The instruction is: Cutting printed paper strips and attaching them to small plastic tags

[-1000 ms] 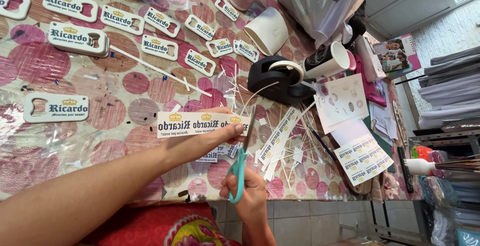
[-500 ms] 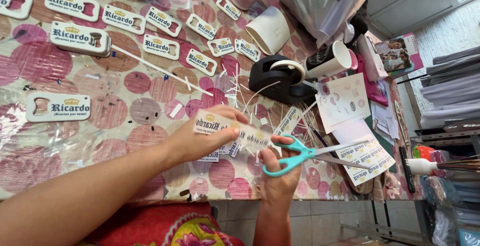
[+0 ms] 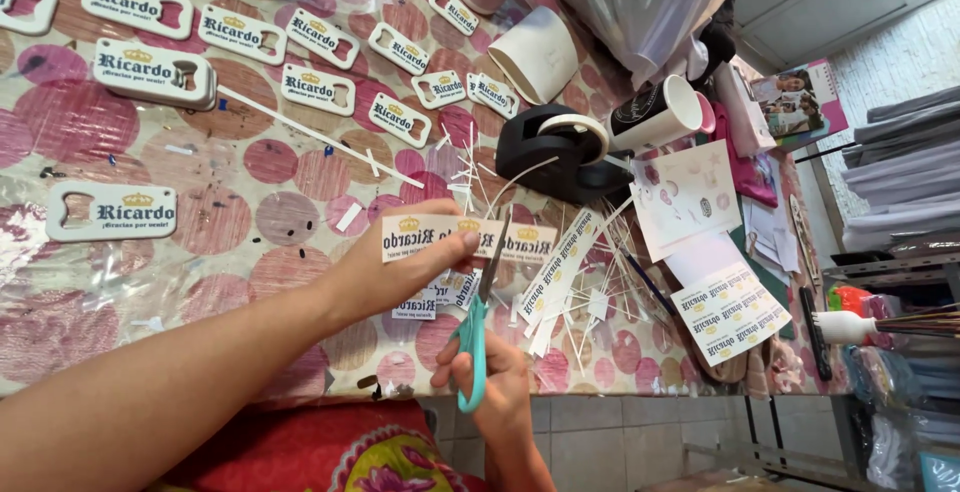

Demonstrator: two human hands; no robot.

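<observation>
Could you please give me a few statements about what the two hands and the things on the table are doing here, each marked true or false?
1. The right hand holds teal-handled scissors. True.
2. The left hand holds a strip of printed labels in its grip. True.
3. The scissor blades point away from the strip. False: they reach up across the strip.
4. The black tape dispenser lies on its side under the left hand. False: it stands on the table beyond the strip, apart from both hands.
5. Thin white paper offcuts lie scattered on the table. True.
</observation>
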